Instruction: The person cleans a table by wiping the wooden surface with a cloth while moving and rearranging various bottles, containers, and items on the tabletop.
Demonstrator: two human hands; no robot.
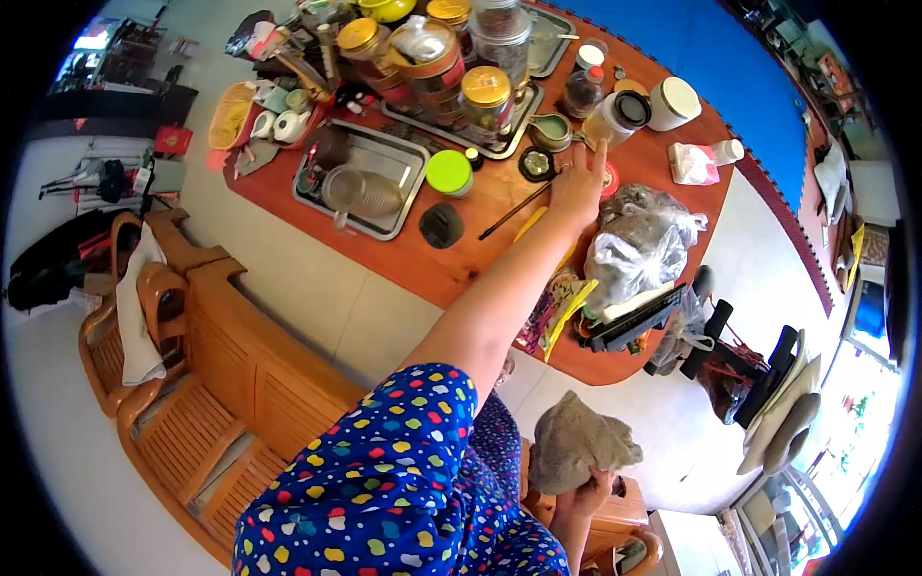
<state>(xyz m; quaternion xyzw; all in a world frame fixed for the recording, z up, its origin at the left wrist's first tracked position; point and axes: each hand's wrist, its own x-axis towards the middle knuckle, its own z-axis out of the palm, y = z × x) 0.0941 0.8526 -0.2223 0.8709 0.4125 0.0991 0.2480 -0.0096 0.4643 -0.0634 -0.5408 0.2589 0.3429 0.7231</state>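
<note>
My left hand reaches across the wooden table with its fingers apart, and I see nothing held in it. Its fingertips are close to a jar with a black lid and a small green cup; whether they touch either is unclear. Beside the wrist lies a round black dish, with a red lid partly behind the hand. Low at the right, away from the table, my right hand is closed on a crumpled grey-brown cloth.
On the table stand a metal tray with a glass mug, a green-lidded jar, gold-lidded jars, a white tub and a filled plastic bag. A wooden bench is at left.
</note>
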